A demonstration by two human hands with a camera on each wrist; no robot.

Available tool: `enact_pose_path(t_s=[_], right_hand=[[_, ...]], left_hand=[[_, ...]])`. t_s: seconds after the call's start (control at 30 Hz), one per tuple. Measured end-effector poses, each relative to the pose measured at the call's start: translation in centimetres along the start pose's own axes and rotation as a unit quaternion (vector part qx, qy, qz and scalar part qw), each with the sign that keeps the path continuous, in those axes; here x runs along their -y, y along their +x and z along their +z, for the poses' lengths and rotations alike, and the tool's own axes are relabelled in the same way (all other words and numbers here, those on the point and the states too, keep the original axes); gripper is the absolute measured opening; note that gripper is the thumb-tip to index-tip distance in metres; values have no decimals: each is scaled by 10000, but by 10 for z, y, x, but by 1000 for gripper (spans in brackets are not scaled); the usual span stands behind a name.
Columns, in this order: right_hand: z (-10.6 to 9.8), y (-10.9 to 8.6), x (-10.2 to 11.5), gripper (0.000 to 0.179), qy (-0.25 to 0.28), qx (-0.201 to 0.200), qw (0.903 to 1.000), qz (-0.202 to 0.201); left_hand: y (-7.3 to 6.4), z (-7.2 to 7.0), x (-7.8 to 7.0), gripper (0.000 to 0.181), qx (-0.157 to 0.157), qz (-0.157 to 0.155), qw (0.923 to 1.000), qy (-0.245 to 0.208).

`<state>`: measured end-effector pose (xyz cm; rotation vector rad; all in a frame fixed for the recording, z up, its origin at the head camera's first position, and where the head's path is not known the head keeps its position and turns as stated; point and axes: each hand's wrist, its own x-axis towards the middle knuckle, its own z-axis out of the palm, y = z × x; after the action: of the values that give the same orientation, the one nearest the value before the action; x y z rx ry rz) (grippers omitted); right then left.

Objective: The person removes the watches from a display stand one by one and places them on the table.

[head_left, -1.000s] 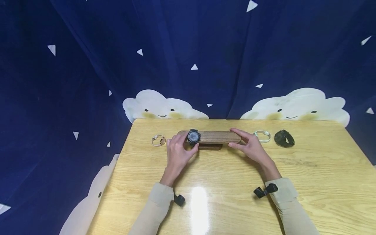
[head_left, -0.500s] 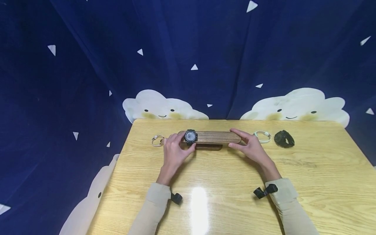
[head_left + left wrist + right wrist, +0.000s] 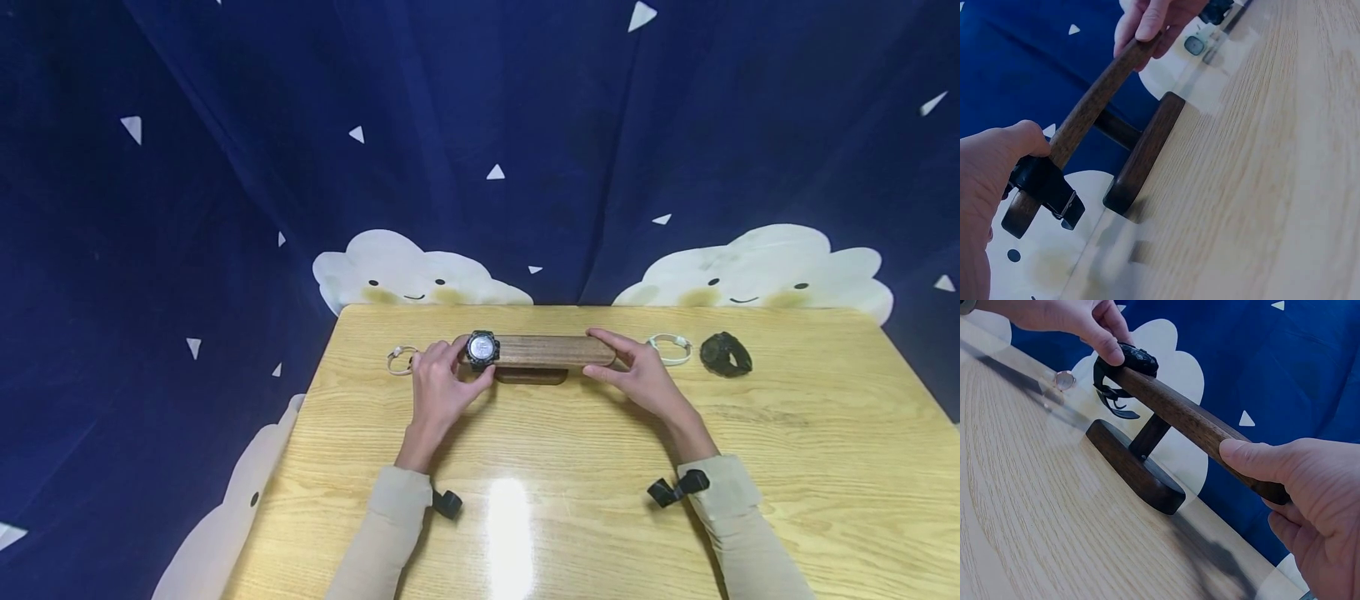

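Note:
A dark wooden watch stand, a bar on a post above a flat base, stands near the table's back edge. Around the bar's left part hangs a black wristwatch, its round face upward and its strap dangling below, as the left wrist view shows. My left hand pinches this watch between thumb and fingers. At the bar's other end my right hand grips the wood, thumb on the near side and fingers on the far side.
On the table, a small light-banded watch lies left of the stand. To the right are a white-banded watch and a second black wristwatch. A dark blue curtain hangs behind.
My left hand has slid the black wristwatch leftward along the bar toward its left end. The right hand and the stand have stayed in place.

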<state>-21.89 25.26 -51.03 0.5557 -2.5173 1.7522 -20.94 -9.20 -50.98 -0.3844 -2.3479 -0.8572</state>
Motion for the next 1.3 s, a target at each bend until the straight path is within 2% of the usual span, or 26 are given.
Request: enact_pose_path(t_s=[0.2,0.57,0.87,1.07,1.3], right_hand=[[0,1,1,64,-58,8,10000,16],[1,1,2,64,-55,42,10000,-22],[1,1,0,64,-93,35,9999,-36],[1,1,-1,64,-97,25,9999,-15],[2,0,-1,64,-65,-51,10000,4]], left_hand=[[-1,-1,3,61,-105,-25,9999,-13],[-3,-4,12,61,-428,116,9990,81],[-2,-7,15,61,-401,75,9991,126],[1,-13,17,62,-265,-15,9995,142],[4,-18,24,62,-348,57,9992,200]])
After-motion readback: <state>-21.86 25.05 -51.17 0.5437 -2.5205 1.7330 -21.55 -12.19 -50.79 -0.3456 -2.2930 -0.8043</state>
